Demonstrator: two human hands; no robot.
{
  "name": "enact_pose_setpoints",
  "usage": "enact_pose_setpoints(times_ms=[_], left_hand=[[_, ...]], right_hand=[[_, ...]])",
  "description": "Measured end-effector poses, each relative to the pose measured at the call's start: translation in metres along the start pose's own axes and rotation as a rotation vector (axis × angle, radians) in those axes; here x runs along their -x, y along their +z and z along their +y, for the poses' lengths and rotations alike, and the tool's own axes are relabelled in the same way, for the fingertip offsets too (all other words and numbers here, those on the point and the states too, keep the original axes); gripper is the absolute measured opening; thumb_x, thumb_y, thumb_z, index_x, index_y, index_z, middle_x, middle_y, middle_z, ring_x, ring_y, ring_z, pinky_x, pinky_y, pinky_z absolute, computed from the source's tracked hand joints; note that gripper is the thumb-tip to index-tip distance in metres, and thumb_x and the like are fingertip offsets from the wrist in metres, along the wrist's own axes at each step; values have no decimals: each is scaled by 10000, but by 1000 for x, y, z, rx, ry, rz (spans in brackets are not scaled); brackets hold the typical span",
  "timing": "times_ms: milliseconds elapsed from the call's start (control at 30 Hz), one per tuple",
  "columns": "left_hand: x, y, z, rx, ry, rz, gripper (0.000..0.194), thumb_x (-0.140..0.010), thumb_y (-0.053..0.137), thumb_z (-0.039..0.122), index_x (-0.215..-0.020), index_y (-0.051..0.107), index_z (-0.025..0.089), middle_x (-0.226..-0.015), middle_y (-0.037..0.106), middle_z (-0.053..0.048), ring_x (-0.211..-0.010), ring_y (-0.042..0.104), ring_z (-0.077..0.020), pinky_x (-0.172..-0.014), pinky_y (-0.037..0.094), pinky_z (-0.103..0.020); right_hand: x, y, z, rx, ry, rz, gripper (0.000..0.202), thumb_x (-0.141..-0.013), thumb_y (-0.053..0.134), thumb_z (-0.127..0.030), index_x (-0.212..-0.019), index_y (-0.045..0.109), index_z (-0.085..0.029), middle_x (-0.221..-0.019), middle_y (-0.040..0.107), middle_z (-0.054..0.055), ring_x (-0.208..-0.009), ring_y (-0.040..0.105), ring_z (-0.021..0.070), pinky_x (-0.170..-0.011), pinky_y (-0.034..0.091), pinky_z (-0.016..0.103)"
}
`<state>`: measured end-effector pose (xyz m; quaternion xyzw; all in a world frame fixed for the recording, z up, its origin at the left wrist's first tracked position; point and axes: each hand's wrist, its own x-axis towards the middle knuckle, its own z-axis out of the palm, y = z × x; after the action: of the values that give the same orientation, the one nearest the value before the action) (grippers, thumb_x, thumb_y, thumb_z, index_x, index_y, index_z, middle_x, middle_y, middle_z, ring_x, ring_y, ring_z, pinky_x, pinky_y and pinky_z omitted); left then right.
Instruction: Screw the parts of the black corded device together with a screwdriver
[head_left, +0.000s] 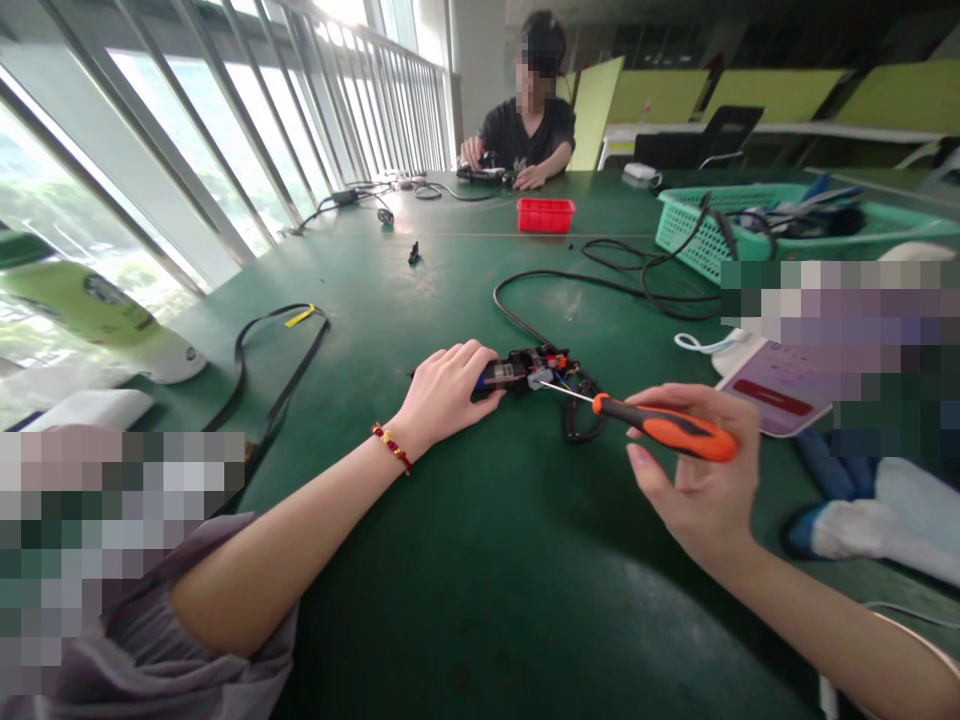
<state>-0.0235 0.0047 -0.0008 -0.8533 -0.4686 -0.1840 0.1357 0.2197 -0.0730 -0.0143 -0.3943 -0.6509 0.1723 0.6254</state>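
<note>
My left hand is wrapped around a black and blue corded device that lies on the green table. The device's near end is opened up, with red and blue wires and a grey part showing; its exact kind I cannot make out. In my right hand is an orange and black screwdriver, held by the handle. Its thin metal shaft slants left, and the tip meets or nearly meets the grey part. A coiled black cable sits beside the device's open end.
Across the green table a person handles a dark device. A red bin stands mid-table, and a teal basket with tools at right. A phone lies near my right hand. At left are a black strap and a green bottle.
</note>
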Motion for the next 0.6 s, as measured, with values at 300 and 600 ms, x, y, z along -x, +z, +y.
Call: enact_pose_setpoints(times_ms=[300, 600], left_hand=[[0, -1, 1, 6, -8, -11, 267, -826, 503, 370, -1016, 520, 183, -966, 616, -50, -839, 585, -197, -719, 425, -309], [-1, -1, 0, 5, -10, -16, 279, -826, 504, 376, -1022, 523, 178, -971, 614, -46, -850, 586, -198, -727, 431, -309]], right_hand=[[-1, 1, -7, 95, 13, -31, 357, -717, 633, -138, -1033, 518, -256, -769, 552, -15, -611, 563, 125, -550, 475, 274], [0, -1, -5, 146, 23, -61, 271, -754, 613, -168, -1003, 548, -249, -718, 536, -22, -560, 538, 119, -547, 473, 287]])
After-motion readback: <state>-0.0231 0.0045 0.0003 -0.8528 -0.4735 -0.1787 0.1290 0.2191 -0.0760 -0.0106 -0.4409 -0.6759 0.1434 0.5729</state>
